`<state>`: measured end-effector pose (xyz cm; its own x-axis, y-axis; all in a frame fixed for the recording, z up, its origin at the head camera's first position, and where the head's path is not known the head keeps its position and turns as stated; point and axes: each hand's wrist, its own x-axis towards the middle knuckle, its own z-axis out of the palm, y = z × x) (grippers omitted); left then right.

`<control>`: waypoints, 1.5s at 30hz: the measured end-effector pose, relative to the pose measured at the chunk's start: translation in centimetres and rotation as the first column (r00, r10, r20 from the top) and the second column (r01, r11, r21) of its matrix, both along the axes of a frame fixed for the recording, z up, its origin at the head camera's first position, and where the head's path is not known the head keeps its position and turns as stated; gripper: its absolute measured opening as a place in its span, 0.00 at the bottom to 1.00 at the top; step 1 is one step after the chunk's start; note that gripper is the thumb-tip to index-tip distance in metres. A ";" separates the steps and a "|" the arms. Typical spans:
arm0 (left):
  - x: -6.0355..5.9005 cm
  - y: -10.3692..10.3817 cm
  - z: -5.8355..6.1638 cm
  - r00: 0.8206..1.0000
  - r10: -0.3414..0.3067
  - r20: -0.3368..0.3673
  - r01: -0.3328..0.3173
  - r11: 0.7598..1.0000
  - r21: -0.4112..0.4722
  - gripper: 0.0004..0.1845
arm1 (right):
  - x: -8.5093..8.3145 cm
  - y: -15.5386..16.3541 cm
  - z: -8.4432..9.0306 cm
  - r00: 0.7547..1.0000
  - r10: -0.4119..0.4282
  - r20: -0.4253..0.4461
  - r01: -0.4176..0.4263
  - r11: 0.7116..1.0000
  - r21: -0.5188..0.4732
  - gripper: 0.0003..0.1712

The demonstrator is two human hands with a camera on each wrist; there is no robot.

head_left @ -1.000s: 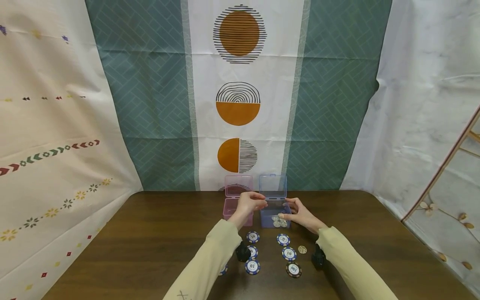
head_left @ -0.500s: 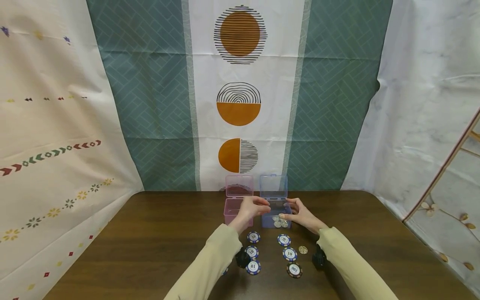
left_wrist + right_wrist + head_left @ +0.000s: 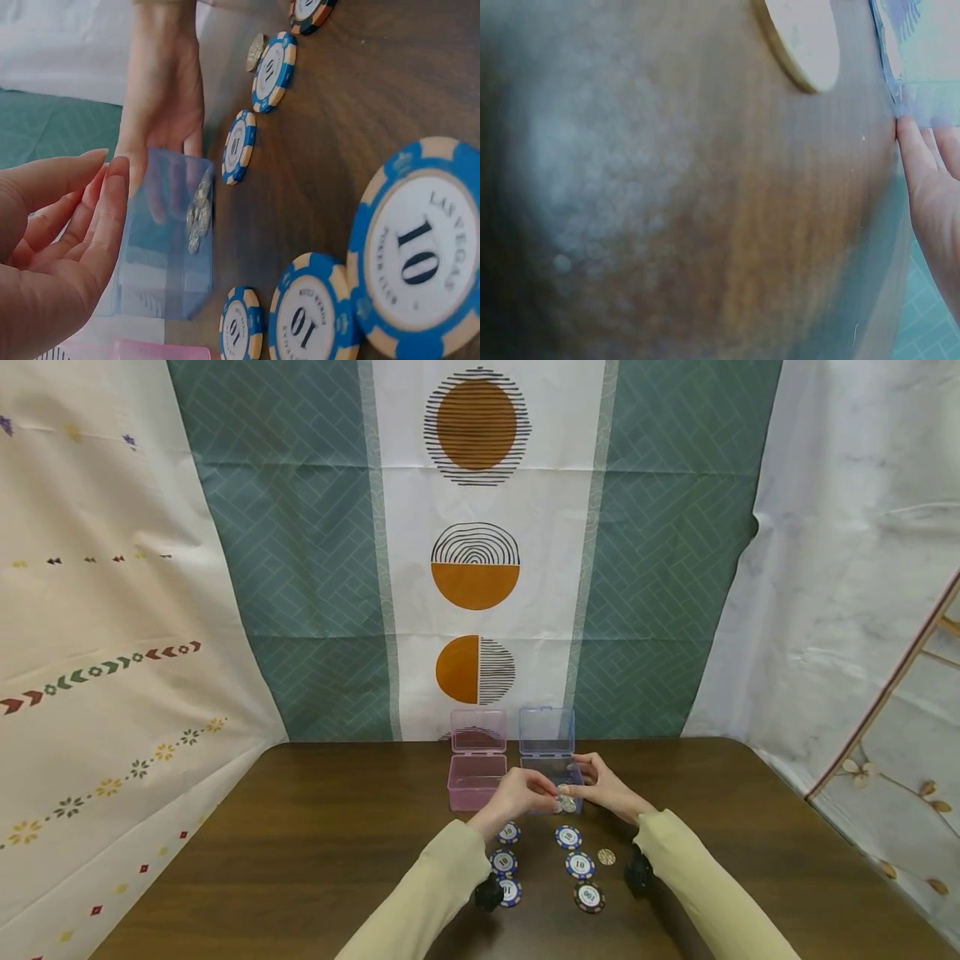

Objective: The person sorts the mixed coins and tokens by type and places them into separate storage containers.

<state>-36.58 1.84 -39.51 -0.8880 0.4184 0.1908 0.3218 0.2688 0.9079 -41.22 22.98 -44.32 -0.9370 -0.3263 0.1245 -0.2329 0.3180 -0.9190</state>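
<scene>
A translucent blue box with its lid raised stands at the table's back, holding several silvery coins. My right hand grips its right side; in the left wrist view, its fingers show through the blue plastic. In the right wrist view, my right hand lies along the box edge at far right. My left hand is over the box's front left, thumb and fingertips together beside the right thumb. In the left wrist view, the left fingertips nearly meet; whether a coin is between them is hidden.
A translucent pink box with its lid up stands left of the blue one. Nearer me lie several blue-and-white poker chips, a black-edged chip and a gold coin. A patterned cloth hangs behind the table.
My left hand has moved down and to the right, from between the two boxes to the front of the blue box. The right hand has kept its place at the blue box.
</scene>
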 end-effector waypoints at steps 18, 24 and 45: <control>1.3 3.0 -1.1 0.978 -0.177 -0.114 0.149 0.964 -0.222 0.04 | 1.0 -0.2 1.6 0.997 0.071 -0.014 -0.071 0.996 -0.058 0.38; 1.7 4.2 -1.6 0.965 -0.221 -0.141 0.174 0.943 -0.285 0.05 | -0.1 0.1 0.4 1.000 0.018 -0.018 -0.018 0.999 -0.027 0.37; 2.0 6.5 -2.7 0.943 -0.270 -0.192 0.157 0.875 -0.458 0.07 | -0.2 0.1 0.0 0.999 0.016 -0.028 -0.017 1.000 -0.017 0.41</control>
